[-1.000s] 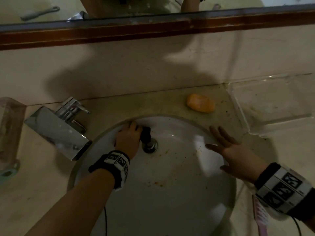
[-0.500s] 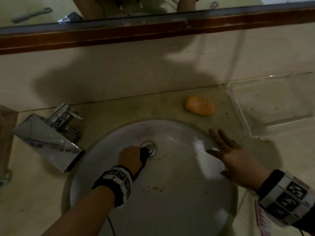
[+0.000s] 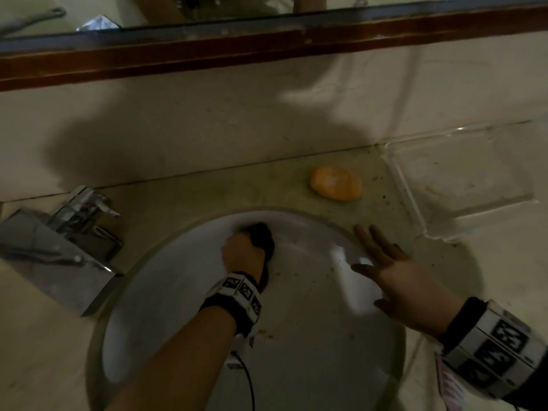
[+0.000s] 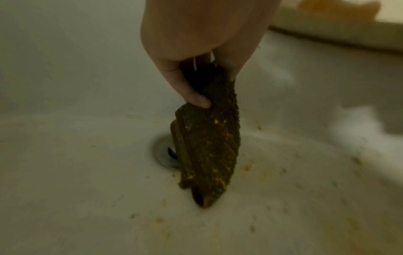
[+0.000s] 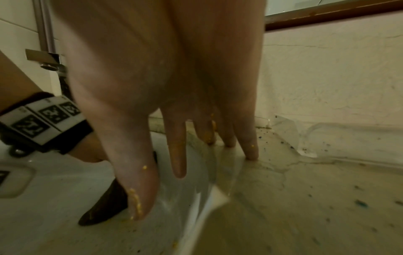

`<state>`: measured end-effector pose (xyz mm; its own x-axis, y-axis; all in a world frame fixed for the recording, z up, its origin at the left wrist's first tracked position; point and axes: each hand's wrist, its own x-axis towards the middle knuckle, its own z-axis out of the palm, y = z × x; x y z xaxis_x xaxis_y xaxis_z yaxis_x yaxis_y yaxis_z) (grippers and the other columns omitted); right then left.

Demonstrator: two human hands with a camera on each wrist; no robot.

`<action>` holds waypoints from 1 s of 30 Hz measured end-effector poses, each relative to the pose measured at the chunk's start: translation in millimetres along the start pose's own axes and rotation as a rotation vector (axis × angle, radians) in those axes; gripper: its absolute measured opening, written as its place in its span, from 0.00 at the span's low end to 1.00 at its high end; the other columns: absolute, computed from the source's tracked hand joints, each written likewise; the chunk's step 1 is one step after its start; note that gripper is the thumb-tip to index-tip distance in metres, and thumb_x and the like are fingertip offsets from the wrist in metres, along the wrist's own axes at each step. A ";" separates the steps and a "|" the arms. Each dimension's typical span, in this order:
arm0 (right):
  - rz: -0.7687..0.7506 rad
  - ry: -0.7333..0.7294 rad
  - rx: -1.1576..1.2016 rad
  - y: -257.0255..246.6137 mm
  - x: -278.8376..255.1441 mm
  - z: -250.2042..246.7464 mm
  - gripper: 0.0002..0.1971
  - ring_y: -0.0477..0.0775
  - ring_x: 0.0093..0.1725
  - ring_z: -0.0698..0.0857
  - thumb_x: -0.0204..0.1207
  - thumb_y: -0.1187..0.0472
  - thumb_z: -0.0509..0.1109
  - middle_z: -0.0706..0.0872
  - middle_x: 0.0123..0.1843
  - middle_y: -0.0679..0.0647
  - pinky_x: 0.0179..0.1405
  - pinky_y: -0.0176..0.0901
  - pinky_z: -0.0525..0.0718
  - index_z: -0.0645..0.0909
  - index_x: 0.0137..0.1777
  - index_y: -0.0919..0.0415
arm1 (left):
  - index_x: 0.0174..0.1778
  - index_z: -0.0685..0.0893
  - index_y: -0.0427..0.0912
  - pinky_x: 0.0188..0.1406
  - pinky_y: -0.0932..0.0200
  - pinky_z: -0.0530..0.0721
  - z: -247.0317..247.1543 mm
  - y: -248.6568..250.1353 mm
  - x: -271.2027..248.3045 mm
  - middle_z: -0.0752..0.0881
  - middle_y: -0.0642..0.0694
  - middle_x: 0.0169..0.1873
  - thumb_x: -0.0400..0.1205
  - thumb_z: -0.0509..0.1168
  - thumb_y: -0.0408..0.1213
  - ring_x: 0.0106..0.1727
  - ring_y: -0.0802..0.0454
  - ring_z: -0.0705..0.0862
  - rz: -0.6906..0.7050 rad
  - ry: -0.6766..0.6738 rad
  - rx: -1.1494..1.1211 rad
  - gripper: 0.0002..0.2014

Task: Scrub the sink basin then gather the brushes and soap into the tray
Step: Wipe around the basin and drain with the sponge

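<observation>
Gripping a dark scrub brush (image 4: 207, 138), the left hand (image 3: 243, 253) has its fingers curled tight round the top of it inside the white sink basin (image 3: 166, 292). Yellow bits stick to the bristles. Behind the brush sits the drain (image 4: 162, 155). Right of that hand, the right hand (image 3: 406, 289) is spread flat, fingertips (image 5: 251, 151) touching the sink's edge. Beyond those fingers lies the orange soap (image 3: 336, 183). Farther right sits the clear tray (image 3: 462, 173).
</observation>
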<state>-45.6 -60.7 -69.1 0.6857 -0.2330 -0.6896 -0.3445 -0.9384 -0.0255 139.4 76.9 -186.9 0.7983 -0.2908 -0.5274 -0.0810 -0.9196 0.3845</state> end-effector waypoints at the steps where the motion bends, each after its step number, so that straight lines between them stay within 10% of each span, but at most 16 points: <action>1: 0.000 -0.003 0.006 0.3 -0.1 0.1 0.36 0.61 0.76 0.21 0.77 0.56 0.70 0.18 0.76 0.56 0.84 0.61 0.48 0.58 0.82 0.51 | 0.49 0.85 0.26 0.54 0.48 0.82 3.1 6.6 -1.6 0.88 0.31 0.51 0.84 0.60 0.36 0.54 0.36 0.85 0.055 -0.032 0.021 0.15; 13: 0.010 -0.011 -0.009 -0.1 2.0 0.3 0.36 0.61 0.75 0.20 0.77 0.58 0.70 0.17 0.74 0.56 0.84 0.61 0.48 0.58 0.82 0.50 | 0.69 0.80 0.52 0.63 0.60 0.72 35.6 -13.5 -32.9 0.83 0.43 0.65 0.87 0.57 0.43 0.65 0.46 0.77 0.714 -0.356 0.326 0.16; 20: 0.008 -0.008 -0.023 -1.9 1.6 0.6 0.36 0.61 0.76 0.22 0.76 0.59 0.70 0.17 0.73 0.57 0.84 0.63 0.50 0.58 0.82 0.51 | 0.55 0.86 0.30 0.51 0.53 0.83 14.4 -23.6 -43.8 0.87 0.32 0.54 0.79 0.62 0.29 0.56 0.40 0.86 0.573 -0.574 0.351 0.12; 26: 0.007 0.003 -0.029 -2.0 2.8 3.2 0.35 0.60 0.74 0.21 0.76 0.59 0.70 0.17 0.72 0.57 0.84 0.64 0.51 0.60 0.81 0.51 | 0.58 0.87 0.36 0.59 0.51 0.84 -25.4 -27.3 -14.2 0.87 0.35 0.58 0.82 0.61 0.35 0.57 0.38 0.85 0.658 -0.027 0.168 0.14; 30: 0.013 -0.003 -0.046 -4.0 2.8 3.3 0.36 0.62 0.74 0.21 0.76 0.60 0.70 0.19 0.77 0.58 0.83 0.64 0.50 0.58 0.81 0.51 | 0.73 0.76 0.41 0.76 0.54 0.70 -11.6 -48.5 -5.2 0.76 0.42 0.73 0.85 0.59 0.35 0.74 0.44 0.74 0.528 -0.279 0.376 0.19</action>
<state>-44.4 -56.7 -73.3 0.6793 -0.2440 -0.6922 -0.3233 -0.9462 0.0163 146.0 126.1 -194.0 0.4169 -0.7340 -0.5361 -0.6564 -0.6511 0.3809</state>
